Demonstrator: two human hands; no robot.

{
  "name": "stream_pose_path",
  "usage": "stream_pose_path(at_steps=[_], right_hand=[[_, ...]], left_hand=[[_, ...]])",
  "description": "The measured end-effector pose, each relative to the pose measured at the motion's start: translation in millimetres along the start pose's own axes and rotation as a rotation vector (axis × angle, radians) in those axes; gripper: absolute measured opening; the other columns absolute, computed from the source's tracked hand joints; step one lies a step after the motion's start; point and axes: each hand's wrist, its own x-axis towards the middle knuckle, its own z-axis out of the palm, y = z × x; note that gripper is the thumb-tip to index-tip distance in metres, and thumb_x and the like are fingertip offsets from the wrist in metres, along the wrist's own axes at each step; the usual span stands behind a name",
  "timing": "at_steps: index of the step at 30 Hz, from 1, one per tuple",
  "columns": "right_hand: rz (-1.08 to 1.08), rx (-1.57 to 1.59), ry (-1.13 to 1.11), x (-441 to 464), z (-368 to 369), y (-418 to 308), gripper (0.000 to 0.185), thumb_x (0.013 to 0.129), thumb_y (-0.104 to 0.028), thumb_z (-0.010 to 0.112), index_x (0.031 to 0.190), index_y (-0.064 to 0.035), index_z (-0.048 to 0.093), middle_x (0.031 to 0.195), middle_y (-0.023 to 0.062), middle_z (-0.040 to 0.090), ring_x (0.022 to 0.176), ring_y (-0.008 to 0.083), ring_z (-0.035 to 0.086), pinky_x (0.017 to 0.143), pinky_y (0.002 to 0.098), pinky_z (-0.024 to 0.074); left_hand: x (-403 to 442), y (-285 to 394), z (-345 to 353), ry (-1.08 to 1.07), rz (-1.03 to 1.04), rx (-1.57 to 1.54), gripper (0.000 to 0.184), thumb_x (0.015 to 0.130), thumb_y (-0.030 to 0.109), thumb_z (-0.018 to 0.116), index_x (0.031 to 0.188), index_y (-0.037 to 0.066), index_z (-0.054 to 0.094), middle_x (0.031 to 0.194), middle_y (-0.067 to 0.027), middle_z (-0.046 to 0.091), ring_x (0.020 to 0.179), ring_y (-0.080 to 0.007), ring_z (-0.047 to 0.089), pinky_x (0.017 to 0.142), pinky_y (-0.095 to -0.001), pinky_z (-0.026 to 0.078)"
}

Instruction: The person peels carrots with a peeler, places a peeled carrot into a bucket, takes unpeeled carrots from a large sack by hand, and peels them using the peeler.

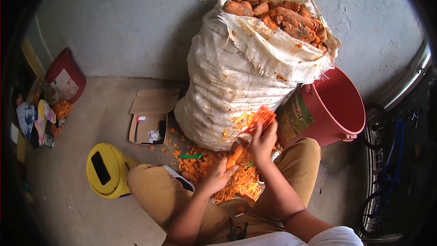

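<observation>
Between my knees, my left hand (217,177) is closed around a carrot (234,156) that points up and away from me, orange with a darker far end. My right hand (264,142) grips a red plastic grater-like tool (263,119) with openings in it, raised just above and right of the carrot. The tool's exact kind is hard to make out. Below both hands lies a heap of orange peelings (230,190). A tall white woven sack (218,77) stands in front of me, its open top full of carrots (291,17). Orange scraps cling to the sack's lower side.
Right of the sack, a red bucket (339,109) leans. At left stand a yellow lidded bucket (102,155) with a phone (100,167) on it, and an open cardboard box (136,130). A green-handled item (190,156) lies by the peelings. A bicycle wheel (375,164) is far right.
</observation>
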Motion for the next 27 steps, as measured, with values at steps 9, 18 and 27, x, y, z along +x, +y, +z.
stream_pose_path(at_steps=[9, 18, 27], right_hand=[[-0.198, 0.014, -0.216, -21, -7, -26, 0.026, 0.078, -0.008, 0.053, 0.097, 0.0053, 0.042, 0.062, 0.0152, 0.051, 0.048, 0.0227, 0.052, 0.045, 0.0319, 0.0416], [0.075, -0.055, 0.049, 36, -13, 30, 0.018, 0.08, -0.006, 0.051, 0.094, 0.0024, 0.042, 0.072, 0.0158, 0.057, 0.059, 0.0255, 0.057, 0.05, 0.0326, 0.0434], [0.016, -0.134, -0.022, 10, -13, 24, 0.023, 0.08, -0.005, 0.05, 0.098, 0.0038, 0.039, 0.072, 0.0174, 0.057, 0.055, 0.024, 0.058, 0.045, 0.0302, 0.0441]], left_hand=[[4, 0, 4, 0.007, 0.07, -0.23, 0.021, 0.077, 0.014, 0.056, 0.09, -0.002, 0.051, 0.08, -0.0173, 0.058, 0.073, -0.0235, 0.057, 0.065, -0.0316, 0.043], [-10, 29, -4, 0.162, -0.033, 0.219, 0.024, 0.074, 0.015, 0.062, 0.072, -0.002, 0.045, 0.061, -0.0193, 0.05, 0.055, -0.0285, 0.051, 0.053, -0.0334, 0.041], [-11, 26, 1, 0.295, 0.072, 0.364, 0.021, 0.072, 0.011, 0.062, 0.071, -0.002, 0.046, 0.059, -0.02, 0.052, 0.057, -0.0345, 0.055, 0.048, -0.0367, 0.041]])
